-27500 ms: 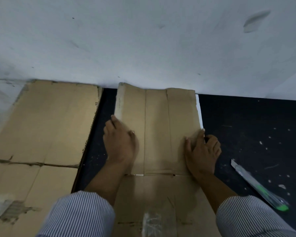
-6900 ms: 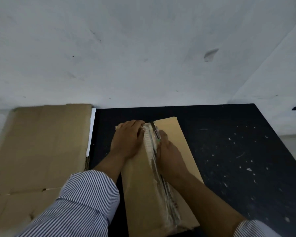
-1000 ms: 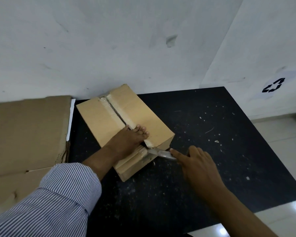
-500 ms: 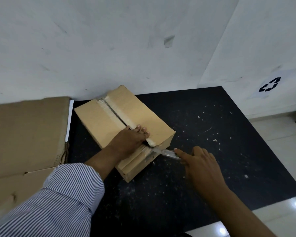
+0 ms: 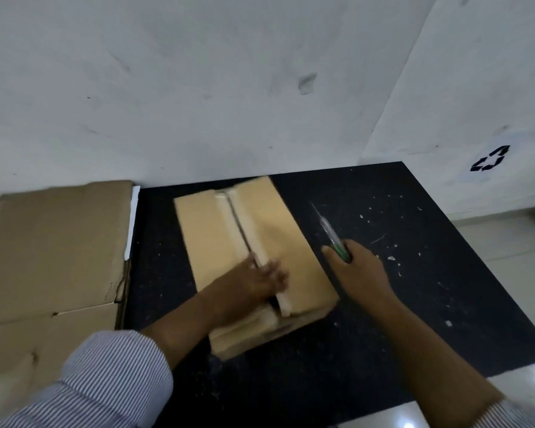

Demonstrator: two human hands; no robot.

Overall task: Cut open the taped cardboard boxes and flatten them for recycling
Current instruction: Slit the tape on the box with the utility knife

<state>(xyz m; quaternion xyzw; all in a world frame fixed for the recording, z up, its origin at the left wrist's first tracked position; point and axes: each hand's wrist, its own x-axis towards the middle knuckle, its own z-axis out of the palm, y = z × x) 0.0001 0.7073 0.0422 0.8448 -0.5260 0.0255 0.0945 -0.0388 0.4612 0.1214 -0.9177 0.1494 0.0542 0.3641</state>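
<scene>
A brown cardboard box [image 5: 269, 239] lies on the black table [image 5: 383, 304], its top seam split along a dark slit with pale tape on both sides. My left hand [image 5: 254, 285] rests on the box top near its front end, fingers across the seam; it is motion-blurred. My right hand [image 5: 357, 270] is just right of the box and grips the green handle of a box cutter [image 5: 331, 233], whose blade points away toward the wall, clear of the box.
Flattened cardboard sheets [image 5: 53, 254] lie at the left, overlapping the table's left edge. A white wall stands right behind the table, with a recycling symbol [image 5: 490, 159] on the right wall. Small paper scraps dot the table's right half. Light floor tiles show at the right.
My right hand has pulled the cutter out of the box's front end and lifted it to the right, blade pointing away. The box has turned more lengthwise under my left hand.
</scene>
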